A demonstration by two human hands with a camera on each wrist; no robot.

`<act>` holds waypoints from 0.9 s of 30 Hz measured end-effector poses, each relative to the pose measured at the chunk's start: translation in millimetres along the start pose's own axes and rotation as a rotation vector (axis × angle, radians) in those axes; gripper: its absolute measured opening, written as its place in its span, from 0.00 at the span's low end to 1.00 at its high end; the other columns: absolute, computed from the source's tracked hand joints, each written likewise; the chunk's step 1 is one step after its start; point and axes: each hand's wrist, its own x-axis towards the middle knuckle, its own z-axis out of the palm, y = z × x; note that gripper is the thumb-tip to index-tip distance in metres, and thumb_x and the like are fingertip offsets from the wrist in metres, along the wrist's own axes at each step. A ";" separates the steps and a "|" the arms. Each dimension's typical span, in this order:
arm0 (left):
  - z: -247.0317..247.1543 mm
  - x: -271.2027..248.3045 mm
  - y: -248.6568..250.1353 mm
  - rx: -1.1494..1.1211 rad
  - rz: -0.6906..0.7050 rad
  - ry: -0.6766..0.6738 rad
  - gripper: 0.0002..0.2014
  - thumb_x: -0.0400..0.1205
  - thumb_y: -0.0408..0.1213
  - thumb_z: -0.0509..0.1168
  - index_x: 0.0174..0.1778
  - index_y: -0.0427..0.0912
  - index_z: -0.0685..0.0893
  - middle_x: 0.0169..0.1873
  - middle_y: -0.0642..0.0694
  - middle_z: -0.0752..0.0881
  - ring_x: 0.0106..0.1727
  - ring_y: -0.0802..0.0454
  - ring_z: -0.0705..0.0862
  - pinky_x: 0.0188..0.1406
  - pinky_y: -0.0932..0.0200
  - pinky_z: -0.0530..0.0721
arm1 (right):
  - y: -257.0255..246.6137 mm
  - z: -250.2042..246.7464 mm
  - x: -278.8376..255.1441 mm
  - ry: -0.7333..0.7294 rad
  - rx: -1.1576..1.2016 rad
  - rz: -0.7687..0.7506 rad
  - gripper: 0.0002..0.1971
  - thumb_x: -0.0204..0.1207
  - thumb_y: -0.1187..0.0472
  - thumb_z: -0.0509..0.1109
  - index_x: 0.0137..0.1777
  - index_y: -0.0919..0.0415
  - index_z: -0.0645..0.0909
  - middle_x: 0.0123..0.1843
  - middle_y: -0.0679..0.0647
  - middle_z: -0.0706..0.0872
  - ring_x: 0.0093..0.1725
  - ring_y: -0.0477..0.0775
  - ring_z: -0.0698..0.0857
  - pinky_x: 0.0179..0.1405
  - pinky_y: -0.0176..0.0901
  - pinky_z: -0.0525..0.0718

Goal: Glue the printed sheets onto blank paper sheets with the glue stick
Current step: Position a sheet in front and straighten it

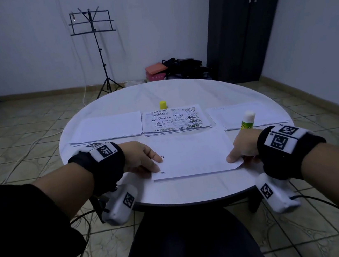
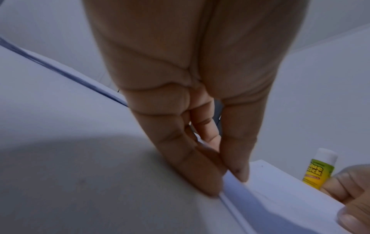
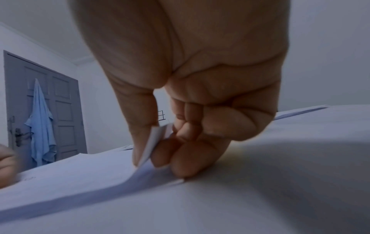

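A sheet [image 1: 189,153] lies white side up at the table's front, with a trace of print at its left edge. A second paper edge shows just beneath it. My left hand [image 1: 154,165] pinches its left edge between thumb and fingers [image 2: 230,178]. My right hand [image 1: 236,156] pinches the front right corner, which curls upward [image 3: 152,158]. The uncapped glue stick [image 1: 247,120] stands upright behind my right hand, on the right paper stack. Its yellow cap [image 1: 163,104] sits beyond the printed stack [image 1: 176,120].
A blank paper stack [image 1: 108,127] lies at the left of the round white table [image 1: 181,92], and another stack [image 1: 270,113] at the right. A music stand [image 1: 98,51], bags [image 1: 177,67] and a dark cabinet [image 1: 243,23] stand beyond the table.
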 end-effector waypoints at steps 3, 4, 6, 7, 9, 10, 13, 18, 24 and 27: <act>-1.1 -0.9 -1.0 -0.014 0.002 -0.013 0.12 0.73 0.16 0.70 0.44 0.38 0.85 0.23 0.48 0.85 0.29 0.50 0.82 0.31 0.63 0.88 | 0.9 0.0 -0.3 0.004 -0.018 -0.010 0.16 0.71 0.58 0.78 0.30 0.62 0.74 0.23 0.53 0.80 0.21 0.49 0.76 0.21 0.35 0.72; -1.0 -1.5 -1.1 -0.006 0.006 -0.017 0.12 0.73 0.17 0.70 0.44 0.38 0.85 0.21 0.50 0.84 0.28 0.51 0.81 0.31 0.63 0.88 | 1.1 0.3 -0.4 0.003 -0.018 -0.015 0.16 0.71 0.58 0.77 0.30 0.62 0.74 0.22 0.53 0.80 0.20 0.49 0.76 0.20 0.35 0.72; -0.3 -2.2 -0.6 0.013 0.014 -0.017 0.12 0.73 0.17 0.70 0.43 0.38 0.85 0.19 0.51 0.83 0.23 0.54 0.82 0.30 0.65 0.87 | 1.9 0.7 -0.3 -0.002 0.009 -0.023 0.16 0.71 0.59 0.77 0.30 0.61 0.73 0.21 0.53 0.81 0.17 0.48 0.76 0.18 0.33 0.71; 0.2 -2.4 -0.3 0.023 0.016 -0.015 0.11 0.73 0.17 0.70 0.43 0.37 0.86 0.18 0.51 0.83 0.22 0.55 0.82 0.29 0.65 0.87 | 2.4 1.2 -0.3 0.000 0.012 -0.026 0.17 0.71 0.59 0.77 0.29 0.61 0.73 0.21 0.53 0.80 0.17 0.49 0.76 0.19 0.33 0.70; 1.1 -2.5 0.4 0.044 0.018 -0.005 0.11 0.73 0.17 0.70 0.42 0.37 0.86 0.18 0.50 0.83 0.20 0.56 0.82 0.28 0.65 0.87 | 3.0 2.6 -0.1 0.018 -0.014 -0.035 0.18 0.70 0.58 0.78 0.29 0.61 0.71 0.24 0.54 0.79 0.21 0.50 0.75 0.22 0.36 0.70; 1.6 -2.8 0.7 0.050 0.018 0.000 0.10 0.73 0.17 0.70 0.42 0.36 0.85 0.19 0.49 0.83 0.20 0.56 0.82 0.28 0.65 0.87 | 3.5 3.6 -0.1 0.028 -0.030 -0.041 0.19 0.70 0.57 0.78 0.28 0.61 0.71 0.25 0.54 0.78 0.23 0.51 0.74 0.23 0.37 0.70; 2.4 -2.5 1.0 0.061 0.012 0.010 0.10 0.73 0.17 0.70 0.41 0.36 0.85 0.19 0.48 0.84 0.20 0.56 0.82 0.27 0.65 0.87 | 3.3 5.1 -1.1 0.040 -0.052 -0.049 0.20 0.70 0.56 0.78 0.28 0.61 0.70 0.26 0.54 0.77 0.25 0.51 0.74 0.24 0.37 0.70; 4.4 -1.4 1.3 0.091 0.007 0.018 0.10 0.73 0.17 0.70 0.40 0.37 0.85 0.17 0.49 0.82 0.20 0.56 0.82 0.29 0.66 0.87 | 3.3 5.3 -2.0 0.043 -0.083 -0.061 0.20 0.70 0.55 0.78 0.28 0.60 0.71 0.27 0.53 0.76 0.26 0.50 0.74 0.24 0.36 0.69; 5.4 -0.7 2.1 0.116 0.006 0.028 0.10 0.73 0.17 0.71 0.38 0.37 0.85 0.18 0.49 0.83 0.21 0.56 0.83 0.29 0.65 0.87 | 3.5 6.1 -1.6 0.041 -0.092 -0.070 0.20 0.70 0.55 0.78 0.27 0.60 0.71 0.26 0.53 0.77 0.26 0.50 0.74 0.24 0.36 0.69; 5.4 -0.4 2.4 0.128 0.003 0.041 0.10 0.72 0.18 0.71 0.37 0.38 0.85 0.19 0.48 0.84 0.22 0.54 0.83 0.29 0.65 0.87 | 3.7 5.9 -1.9 0.048 -0.110 -0.071 0.20 0.70 0.54 0.78 0.27 0.60 0.71 0.27 0.52 0.76 0.26 0.49 0.73 0.24 0.37 0.68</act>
